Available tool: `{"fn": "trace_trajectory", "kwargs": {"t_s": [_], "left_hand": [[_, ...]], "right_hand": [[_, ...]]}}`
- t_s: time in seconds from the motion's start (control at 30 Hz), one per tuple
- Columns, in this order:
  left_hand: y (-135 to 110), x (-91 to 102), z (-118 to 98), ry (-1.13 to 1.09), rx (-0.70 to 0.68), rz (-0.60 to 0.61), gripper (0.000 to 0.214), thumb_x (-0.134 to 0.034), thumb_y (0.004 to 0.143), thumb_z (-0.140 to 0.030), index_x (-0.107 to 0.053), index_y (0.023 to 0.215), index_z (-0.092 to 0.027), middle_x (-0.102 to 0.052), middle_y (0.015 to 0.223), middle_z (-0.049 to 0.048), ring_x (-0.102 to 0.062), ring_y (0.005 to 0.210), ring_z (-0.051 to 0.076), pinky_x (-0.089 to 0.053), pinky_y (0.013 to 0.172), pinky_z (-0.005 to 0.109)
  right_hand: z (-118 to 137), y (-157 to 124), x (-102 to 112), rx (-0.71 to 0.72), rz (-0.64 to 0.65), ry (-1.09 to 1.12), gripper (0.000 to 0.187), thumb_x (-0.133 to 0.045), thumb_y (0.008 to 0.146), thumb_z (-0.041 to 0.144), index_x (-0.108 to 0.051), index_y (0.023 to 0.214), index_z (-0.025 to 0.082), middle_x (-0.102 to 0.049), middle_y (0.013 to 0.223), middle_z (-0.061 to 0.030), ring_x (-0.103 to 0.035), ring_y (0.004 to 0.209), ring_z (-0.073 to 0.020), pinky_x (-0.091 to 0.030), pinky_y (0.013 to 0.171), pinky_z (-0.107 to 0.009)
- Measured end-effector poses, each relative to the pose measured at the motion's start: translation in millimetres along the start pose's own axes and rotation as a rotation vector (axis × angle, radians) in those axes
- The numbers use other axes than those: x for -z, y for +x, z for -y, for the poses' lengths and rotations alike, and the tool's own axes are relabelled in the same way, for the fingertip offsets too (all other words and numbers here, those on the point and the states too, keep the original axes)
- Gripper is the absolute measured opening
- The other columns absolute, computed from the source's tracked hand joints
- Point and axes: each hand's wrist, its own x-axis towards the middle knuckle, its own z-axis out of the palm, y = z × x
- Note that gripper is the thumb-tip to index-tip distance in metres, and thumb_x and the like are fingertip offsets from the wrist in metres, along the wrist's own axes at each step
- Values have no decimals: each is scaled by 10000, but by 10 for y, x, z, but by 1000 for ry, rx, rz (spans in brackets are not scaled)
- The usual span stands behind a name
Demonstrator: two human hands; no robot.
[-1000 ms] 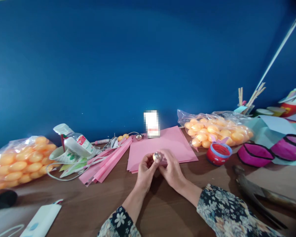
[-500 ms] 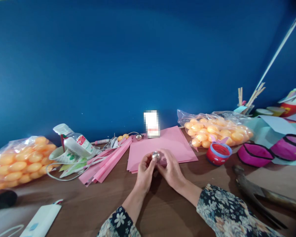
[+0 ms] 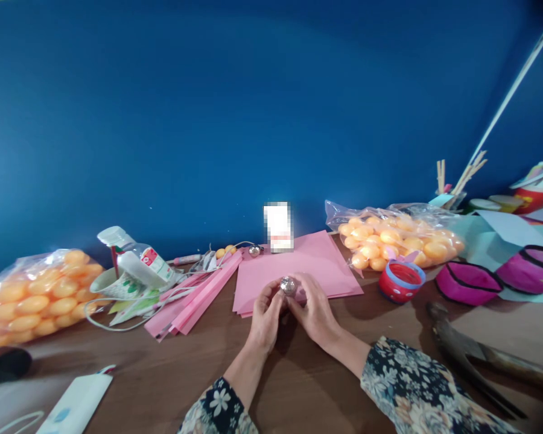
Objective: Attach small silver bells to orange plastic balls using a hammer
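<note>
A small shiny silver ball (image 3: 288, 286) is held between both hands, above the near edge of the pink paper sheets (image 3: 294, 265). My left hand (image 3: 266, 316) pinches it from the left with thumb and fingers. From the right, my right hand (image 3: 314, 310) curls its fingers around the ball. The fingertips behind it are partly hidden. Another silver ball (image 3: 254, 250) lies at the back left corner of the pink sheets.
Pink paper strips (image 3: 203, 301), a white cable and a plastic bottle (image 3: 147, 259) lie left. Bags of orange balls (image 3: 40, 295) stand on both sides. At right are a red cup (image 3: 402, 282), magenta bands (image 3: 468, 283) and a hammer (image 3: 461, 343). A blue wall (image 3: 271, 120) rises behind.
The silver ball has turned slightly between my fingers, and my left thumb now covers less of it. Both hands stay in nearly the same place.
</note>
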Motion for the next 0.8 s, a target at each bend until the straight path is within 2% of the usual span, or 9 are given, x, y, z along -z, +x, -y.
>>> {"fn": "trace_trajectory", "kwargs": {"t_s": [0.33,0.53,0.8], "left_hand": [[20,21,32,-21,7,32,385,-626,732,-331,-587,1076,-161,-642,1075,101,-619,920,193,-483,761,267],[18,26,33,-37,7,27,371,-627,733,-299,-587,1076,-162,-645,1072,96,-617,923,185,-476,792,270],[7,-3,3,-3,-15,14,402,-659,708,-363,-605,1045,-152,-674,964,94,-639,844,188,-506,713,273]], "right_hand": [[-14,-3,-2,4,7,5,320,-540,781,113,-511,1083,216,-584,1036,-73,-549,974,-222,-466,847,-388],[-4,2,3,-7,9,14,322,-530,791,116,-502,1094,218,-578,1054,-77,-544,982,-222,-464,852,-395],[-23,-5,-6,30,21,8,377,-536,757,72,-508,1104,215,-577,1070,-80,-539,1004,-230,-464,867,-401]]}}
